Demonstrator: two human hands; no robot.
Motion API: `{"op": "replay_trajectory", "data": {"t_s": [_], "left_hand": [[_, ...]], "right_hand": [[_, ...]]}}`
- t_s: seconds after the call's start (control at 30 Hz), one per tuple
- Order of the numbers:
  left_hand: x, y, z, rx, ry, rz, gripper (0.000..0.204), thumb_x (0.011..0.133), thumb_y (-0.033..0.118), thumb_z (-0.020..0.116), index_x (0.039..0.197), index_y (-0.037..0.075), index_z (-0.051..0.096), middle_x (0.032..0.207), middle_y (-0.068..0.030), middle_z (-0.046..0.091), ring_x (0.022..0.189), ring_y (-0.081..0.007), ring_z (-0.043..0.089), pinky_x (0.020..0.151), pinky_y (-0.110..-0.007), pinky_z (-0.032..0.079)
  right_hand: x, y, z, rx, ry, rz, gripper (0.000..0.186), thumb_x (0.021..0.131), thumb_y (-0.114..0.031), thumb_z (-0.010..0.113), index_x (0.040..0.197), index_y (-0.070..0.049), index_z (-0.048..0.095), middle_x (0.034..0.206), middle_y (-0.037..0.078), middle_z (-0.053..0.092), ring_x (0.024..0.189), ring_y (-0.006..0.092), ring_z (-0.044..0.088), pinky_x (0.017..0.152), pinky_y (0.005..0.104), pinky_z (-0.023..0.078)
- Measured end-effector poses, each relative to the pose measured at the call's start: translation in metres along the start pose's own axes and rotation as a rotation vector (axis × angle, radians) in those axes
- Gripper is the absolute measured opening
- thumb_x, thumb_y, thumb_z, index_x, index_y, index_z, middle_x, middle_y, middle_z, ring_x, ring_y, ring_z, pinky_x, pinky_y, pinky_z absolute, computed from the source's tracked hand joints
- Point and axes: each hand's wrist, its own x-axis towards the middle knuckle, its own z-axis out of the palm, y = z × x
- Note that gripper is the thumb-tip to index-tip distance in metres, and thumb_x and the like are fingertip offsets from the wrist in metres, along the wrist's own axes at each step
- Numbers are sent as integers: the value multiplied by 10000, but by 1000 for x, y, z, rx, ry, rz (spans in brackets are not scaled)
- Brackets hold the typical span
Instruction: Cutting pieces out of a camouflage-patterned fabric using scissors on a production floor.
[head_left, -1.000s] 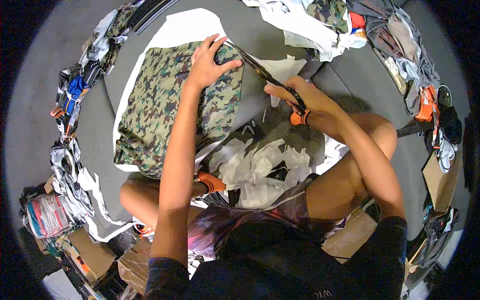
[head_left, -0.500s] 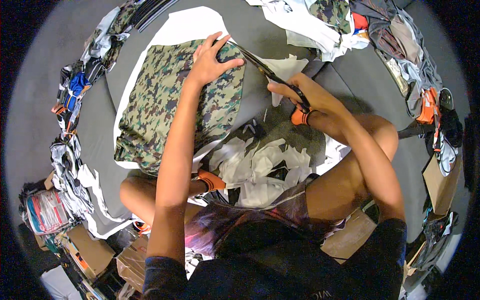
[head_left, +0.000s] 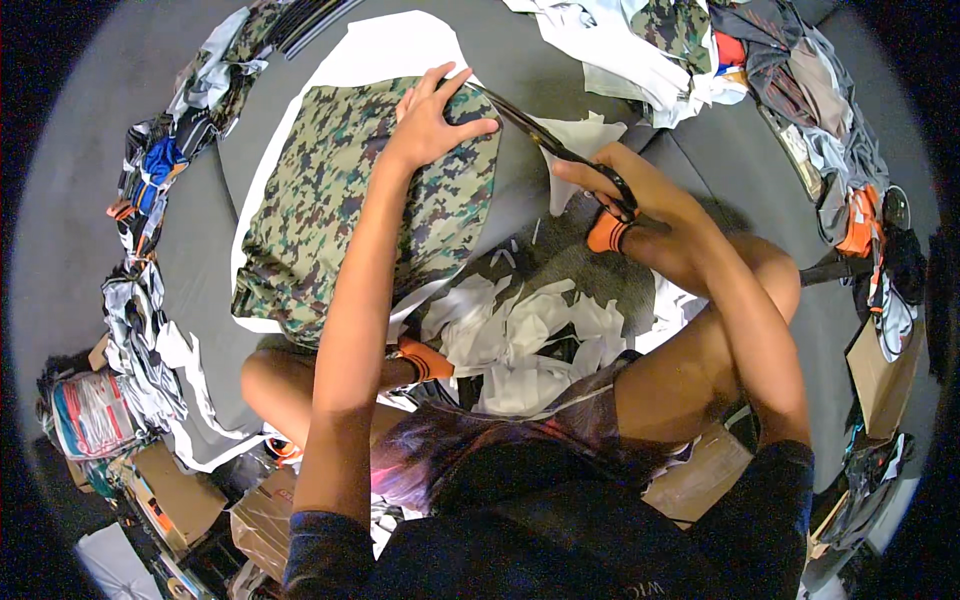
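Observation:
My left hand [head_left: 436,125] lies with spread fingers on the upper right corner of a green camouflage cloth [head_left: 330,190]. Beneath that cloth is a white sheet [head_left: 395,45], which sticks out along its top and left sides. My right hand [head_left: 628,180] grips black scissors [head_left: 535,130] by the handles. Their blades point up and left, reaching the edge of the sheet beside my left fingertips. Whether the blade tips are parted is too fine to make out. A white offcut [head_left: 580,140] hangs or lies just behind the scissors.
White scraps [head_left: 530,330] are heaped between my crossed legs, near my orange socks [head_left: 606,232]. Piles of striped and white fabric [head_left: 135,310] line the left. More white cloth [head_left: 620,50] lies at the upper right, with an orange item [head_left: 860,218] beyond. Cardboard boxes [head_left: 175,490] stand lower left.
The scissors and my right hand have shifted slightly right and down. My left hand stays on the cloth, and the whole view has drifted a little.

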Motion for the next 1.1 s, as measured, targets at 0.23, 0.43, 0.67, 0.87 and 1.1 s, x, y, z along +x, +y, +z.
{"op": "replay_trajectory", "data": {"t_s": [0.23,0.43,0.67,0.87,1.1], "left_hand": [[2,0,0,-10,-6,7,846,668,617,709,1353,163,510,1451,-42,367,1320,-243,371,1120,-465,180],[1,-1,-1,1,-16,-5,850,669,616,709,1361,169,501,1452,-45,366,1321,-242,368,1113,-469,186],[1,-2,0,3,-22,2,867,661,630,707,1365,169,495,1457,-47,359,1319,-248,367,1108,-472,194],[3,-1,-1,-3,-30,2,882,654,653,700,1361,166,498,1458,-47,358,1317,-250,368,1108,-477,185],[7,-3,-9,-31,-44,19,806,696,621,691,1329,149,529,1434,-50,392,1278,-256,420,1091,-457,250]], "right_hand": [[36,17,-16,-82,-152,70,466,862,-474,640,661,-56,589,583,-20,477,512,92,402,466,209,296],[39,24,-15,-65,-86,-44,540,848,-524,636,539,-90,552,467,-23,438,410,78,360,388,227,246],[45,28,-24,-49,-147,-135,564,834,-558,633,517,-101,537,439,-15,427,368,85,363,360,239,263],[45,26,-29,-101,-125,-147,579,828,-560,638,474,-122,506,420,-20,411,358,86,355,359,244,272],[46,30,-40,-97,-235,-129,547,884,-480,600,503,-95,519,445,-6,450,404,81,389,416,213,298]]}}
